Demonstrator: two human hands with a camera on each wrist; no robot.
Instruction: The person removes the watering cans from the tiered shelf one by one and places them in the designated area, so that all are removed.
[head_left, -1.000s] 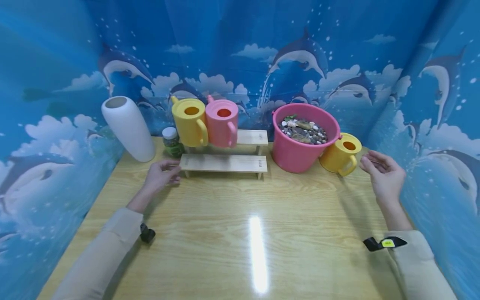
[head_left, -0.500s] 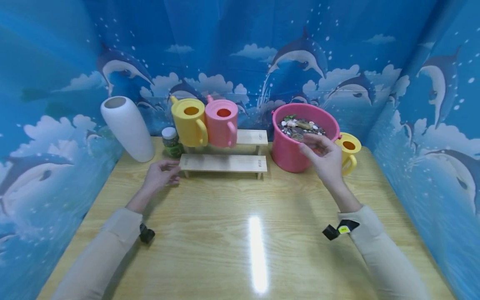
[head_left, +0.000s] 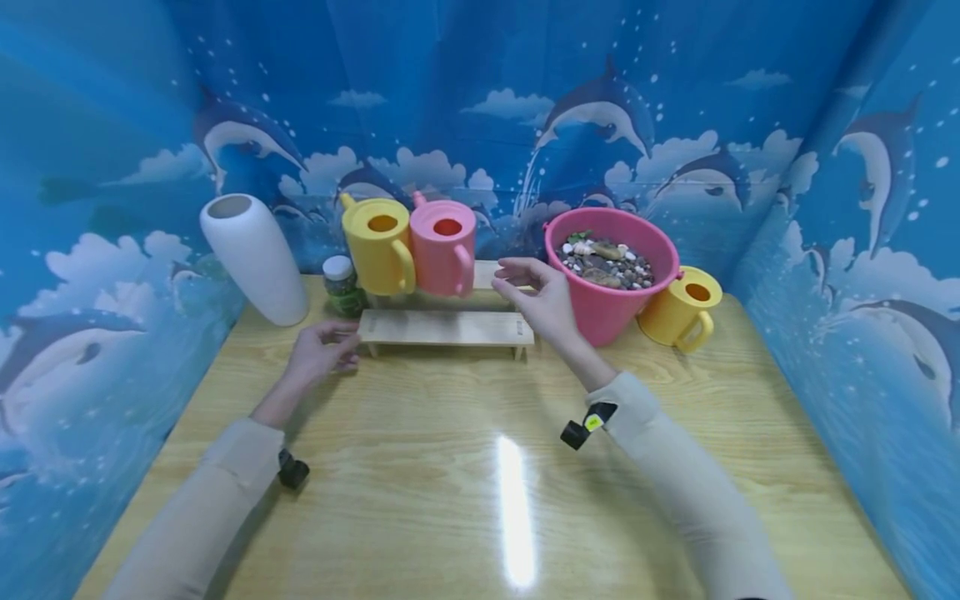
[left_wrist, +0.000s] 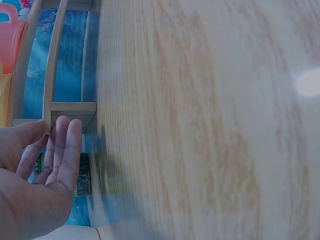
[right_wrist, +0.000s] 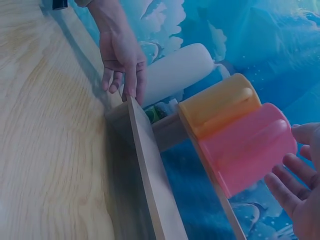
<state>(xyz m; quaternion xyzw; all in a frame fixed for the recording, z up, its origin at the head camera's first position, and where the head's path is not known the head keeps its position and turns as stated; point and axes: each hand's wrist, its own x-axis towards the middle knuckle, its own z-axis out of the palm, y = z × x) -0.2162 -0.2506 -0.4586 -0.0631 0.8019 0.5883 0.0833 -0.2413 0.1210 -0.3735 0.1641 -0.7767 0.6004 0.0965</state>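
Observation:
A two-step wooden shelf [head_left: 447,327] stands on the table. My left hand [head_left: 318,350] is at the left end of its lower step; in the left wrist view the thumb and fingers [left_wrist: 72,150] pinch that end from either side. On the upper step a yellow watering can [head_left: 378,250] and a pink watering can [head_left: 444,254] sit side by side, handles facing me. My right hand [head_left: 543,300] hangs just right of the pink can, above the shelf's right end, holding nothing. The right wrist view shows its fingers [right_wrist: 287,187] spread and apart from the can.
A pink bucket [head_left: 592,312] of pebbles stands right of the shelf, with another yellow watering can [head_left: 667,312] beside it. A white vase [head_left: 262,271] and a white-lidded jar [head_left: 343,287] stand at left. A dolphin-print curtain [head_left: 480,100] encloses the table [head_left: 420,467].
My right hand has moved left from beside the yellow watering can at far right, past the front of the bucket, to the shelf's right end. The left hand has stayed in place.

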